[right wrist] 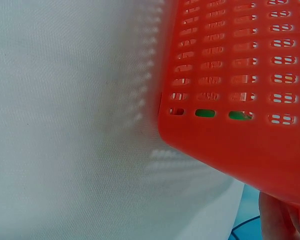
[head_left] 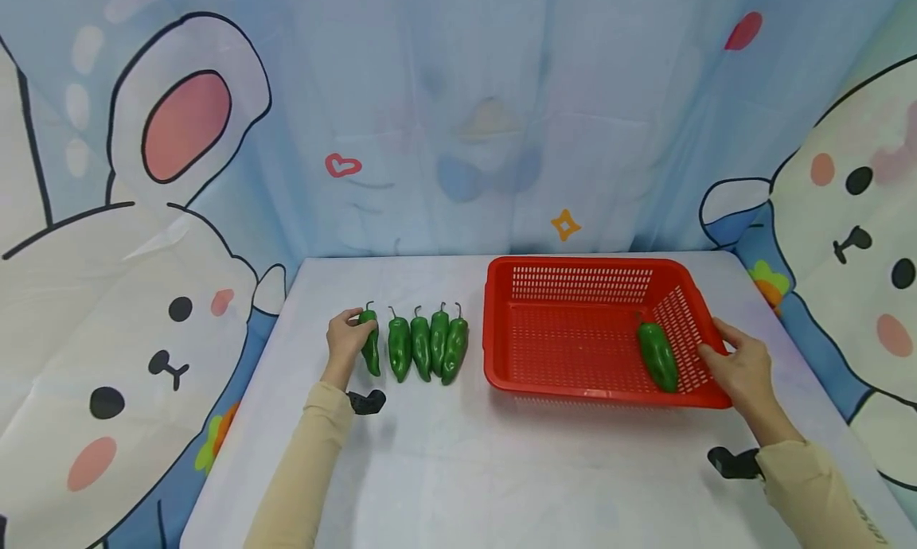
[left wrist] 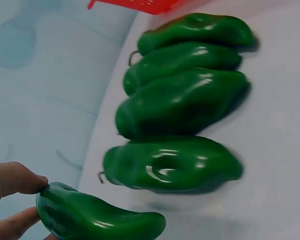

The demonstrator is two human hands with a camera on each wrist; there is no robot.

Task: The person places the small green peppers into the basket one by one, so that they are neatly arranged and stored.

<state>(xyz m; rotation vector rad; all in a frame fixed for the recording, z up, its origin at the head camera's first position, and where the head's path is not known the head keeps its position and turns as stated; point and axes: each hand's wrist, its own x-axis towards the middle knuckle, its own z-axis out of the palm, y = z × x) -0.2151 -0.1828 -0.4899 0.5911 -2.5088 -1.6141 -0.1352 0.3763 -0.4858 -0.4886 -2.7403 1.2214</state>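
Note:
My left hand (head_left: 347, 340) pinches a green pepper (head_left: 370, 344) near its stem end, at the left end of a row. In the left wrist view, thumb and fingertips hold that pepper (left wrist: 100, 215) by its top. Beside it lie several more green peppers (head_left: 421, 346), side by side with stems pointing away. On the right, my right hand (head_left: 745, 370) grips the right rim of a red plastic basket (head_left: 573, 391). One green pepper (head_left: 657, 356) lies inside, against the basket's right wall. The right wrist view shows the basket's slotted side (right wrist: 210, 145) and part of the hand.
A white cloth covers the table (head_left: 544, 477). Behind and to both sides hangs a printed curtain (head_left: 401, 119) with cartoon animals. Black wrist camera mounts (head_left: 367, 402) stick out from both cuffs.

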